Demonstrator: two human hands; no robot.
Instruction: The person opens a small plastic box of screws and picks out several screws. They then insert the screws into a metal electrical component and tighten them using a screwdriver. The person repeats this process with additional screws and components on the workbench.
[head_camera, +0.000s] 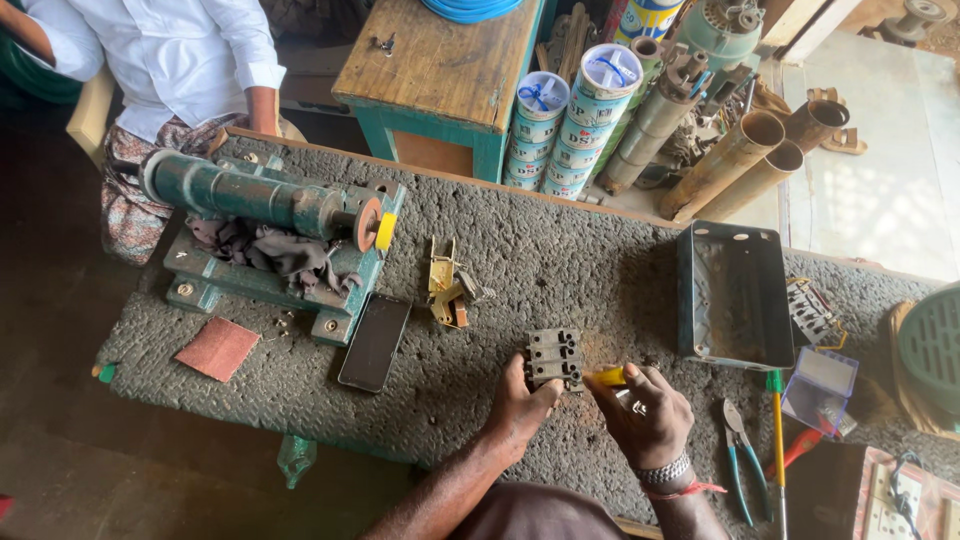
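Tabletop (560, 260): rough dark mat, carrying everything.
Winding machine (270, 235): green, far left.
Metal box (735, 295): open, right of the hands.
Terminal block (553, 360): dark, blocky, lying near the front edge; likely stiff, fairly light, best held by its sides.
Left hand (520, 410): grip closed on the block's near side.
Right hand (645, 410): grip closed around a yellow-handled screwdriver (607, 376) touching the block.

Dark terminal block and yellow-handled tool on our bench

We see a blackish, ribbed terminal block (554, 359) lying flat on the rough grey mat, steadied at its near edge by our left hand (520, 410). Just beside its right end, our right hand (645, 410) grips a yellow-handled tool (608, 376), its tip pointing at the block.
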